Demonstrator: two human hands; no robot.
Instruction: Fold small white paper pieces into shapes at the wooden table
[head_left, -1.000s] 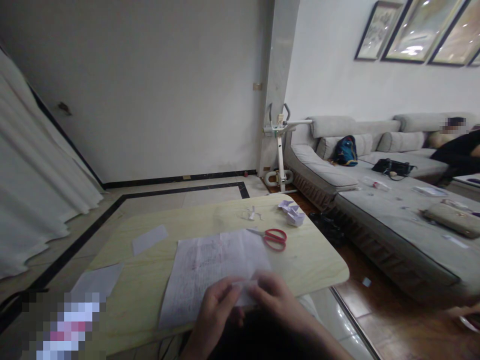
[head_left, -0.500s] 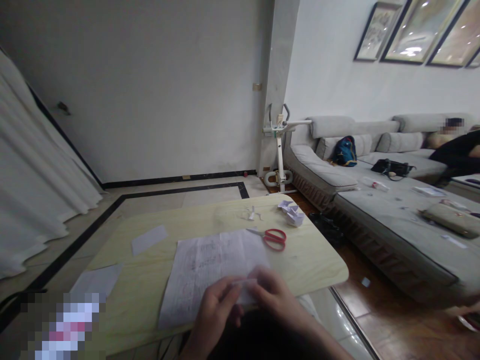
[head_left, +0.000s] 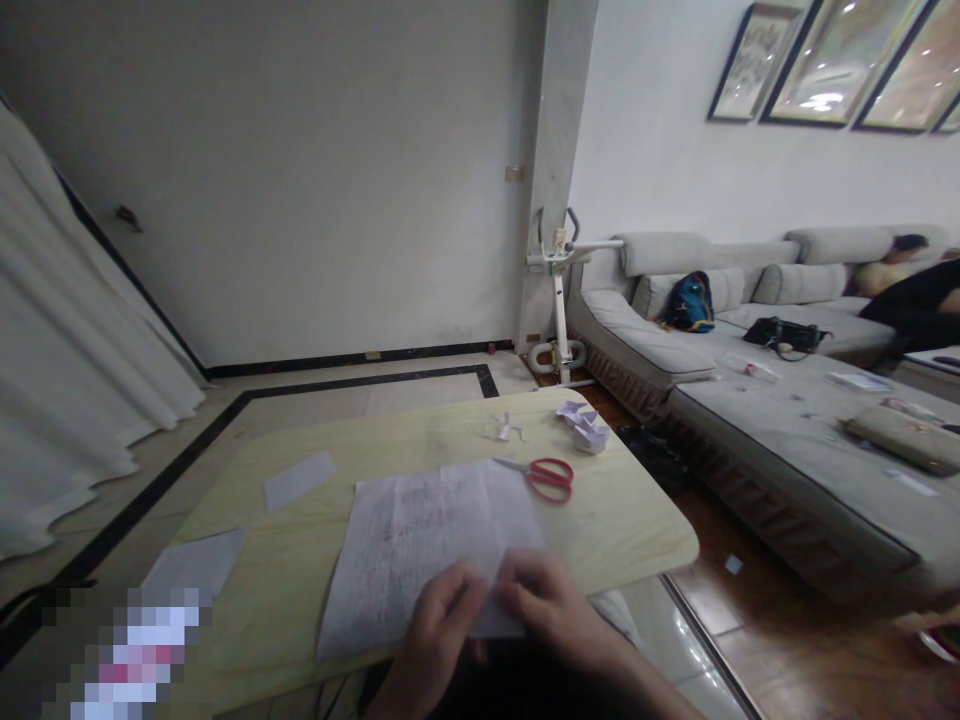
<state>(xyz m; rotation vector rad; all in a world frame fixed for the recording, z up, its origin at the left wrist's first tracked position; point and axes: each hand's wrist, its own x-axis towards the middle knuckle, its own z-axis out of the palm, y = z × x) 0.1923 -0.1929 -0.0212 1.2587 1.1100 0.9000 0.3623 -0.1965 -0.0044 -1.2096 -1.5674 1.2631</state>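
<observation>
My left hand [head_left: 448, 610] and my right hand [head_left: 541, 595] face each other over the table's near edge, both with curled fingers. Between them they pinch a small piece of white paper [head_left: 496, 622], mostly covered by the fingers. Under and beyond the hands lies a large sheet of paper [head_left: 420, 530] with writing on it. A pair of scissors with red handles [head_left: 551, 480] rests at that sheet's upper right corner, its blades pointing left. Several thin paper scraps [head_left: 505, 430] and some folded paper pieces [head_left: 587, 432] lie farther back on the table.
The pale wooden table [head_left: 622, 530] also bears two blank papers [head_left: 300, 481] on the left. To the right stands a grey sofa [head_left: 780, 470] with a blue backpack [head_left: 690, 302] and a black bag [head_left: 784, 335]. A person [head_left: 911, 285] reclines at its far end.
My hands have drawn slightly apart, the left lower, and the paper's top edge between them is less visible. Scissors, sheet and scraps stay in place.
</observation>
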